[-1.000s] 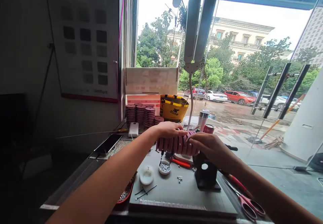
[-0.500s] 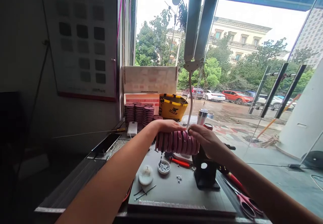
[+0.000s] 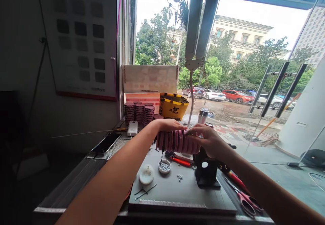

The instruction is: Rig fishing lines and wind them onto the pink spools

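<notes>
A row of pink-maroon discs (image 3: 177, 143) sits sideways on a black stand (image 3: 207, 174) at the middle of the work board. My left hand (image 3: 169, 125) reaches over the top of the row from the left, its fingers stretched out flat along the discs. My right hand (image 3: 207, 137) comes from the right, fingertips drawn together on top of the discs close to my left fingertips. Anything between those fingertips is too small to make out. Below the row stands a small white dish (image 3: 164, 166) of pale beads, with a dark beaded strand hanging over it.
Red-handled pliers (image 3: 182, 162), loose beads (image 3: 179, 177), a round white piece (image 3: 146, 175) and thin dark rods (image 3: 146, 192) lie on the board (image 3: 175, 194). Scissors (image 3: 245, 199) lie at right. Behind are stacked discs (image 3: 139, 114), a yellow bag (image 3: 172, 108) and a phone (image 3: 106, 143).
My right hand has shifted left along the top of the discs, its fingertips now drawn together. The left hand stays in nearly the same place. The view has moved slightly.
</notes>
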A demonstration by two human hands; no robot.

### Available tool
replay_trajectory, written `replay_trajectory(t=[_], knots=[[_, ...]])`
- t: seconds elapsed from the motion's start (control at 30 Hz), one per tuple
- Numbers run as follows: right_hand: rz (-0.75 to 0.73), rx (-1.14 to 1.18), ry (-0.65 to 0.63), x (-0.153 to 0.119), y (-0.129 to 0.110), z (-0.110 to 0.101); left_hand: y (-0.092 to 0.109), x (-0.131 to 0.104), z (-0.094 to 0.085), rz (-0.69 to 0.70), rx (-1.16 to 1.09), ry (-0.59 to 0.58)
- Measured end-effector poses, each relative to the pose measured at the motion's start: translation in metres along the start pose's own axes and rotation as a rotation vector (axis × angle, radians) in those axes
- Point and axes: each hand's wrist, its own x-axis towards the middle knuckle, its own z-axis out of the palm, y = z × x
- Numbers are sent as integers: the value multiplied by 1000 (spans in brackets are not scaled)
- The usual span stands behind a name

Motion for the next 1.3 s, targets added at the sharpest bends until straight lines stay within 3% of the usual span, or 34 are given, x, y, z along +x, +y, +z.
replay_trajectory(t=[0.27,0.57,0.8,1.07,1.3], knots=[[15,-14,10,1,-1,-3,0,1,-1,-8,29,9],[145,381,-121,-12,-2,3,0,0,0,-23,32,31],[63,106,-47,-12,-2,8,4,-2,0,-27,9,21],[29,-14,-214,-6,-2,-2,5,-3,1,-43,-28,-7],[15,-86,-198,-9,0,-1,9,-6,-1,-49,-30,-5]])
